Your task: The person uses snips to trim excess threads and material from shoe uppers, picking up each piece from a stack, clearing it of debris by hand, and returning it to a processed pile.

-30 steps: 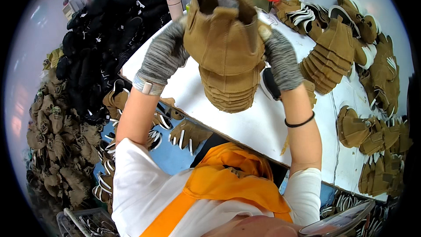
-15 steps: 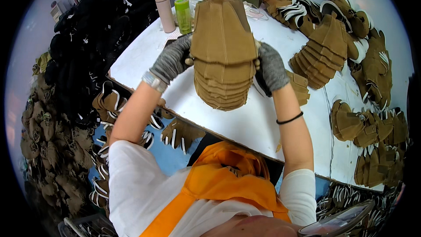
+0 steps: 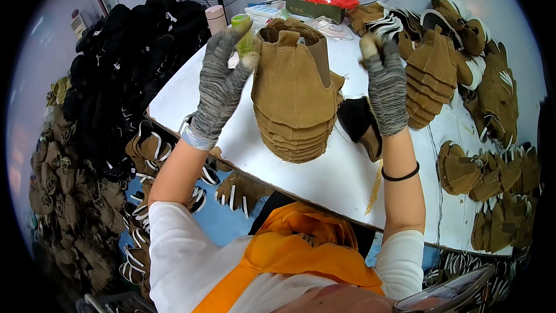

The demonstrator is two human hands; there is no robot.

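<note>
A nested stack of brown boot uppers [image 3: 292,90] stands on the white table in front of me, its top opening facing away. At its left side my left hand [image 3: 223,84], in a grey knit glove, is open with fingers spread and no grip on the stack. My right hand [image 3: 387,84], gloved the same way, is raised to the right of the stack, apart from it. Its fingers are slightly blurred but loose, with nothing in them. Beside my right wrist lies a single upper with a black lining [image 3: 356,122], partly hidden by that hand.
Another fanned stack of brown uppers [image 3: 431,78] stands at right, with more piles along the table's right side. A pink bottle [image 3: 216,20], a green bottle [image 3: 243,32] and a box with a red bag [image 3: 315,8] are at the back. Dark piles [image 3: 139,75] fill the left.
Both hands have let go of the stack of boot uppers and moved outward from its sides. The stack, held up before, now rests lower on the table.
</note>
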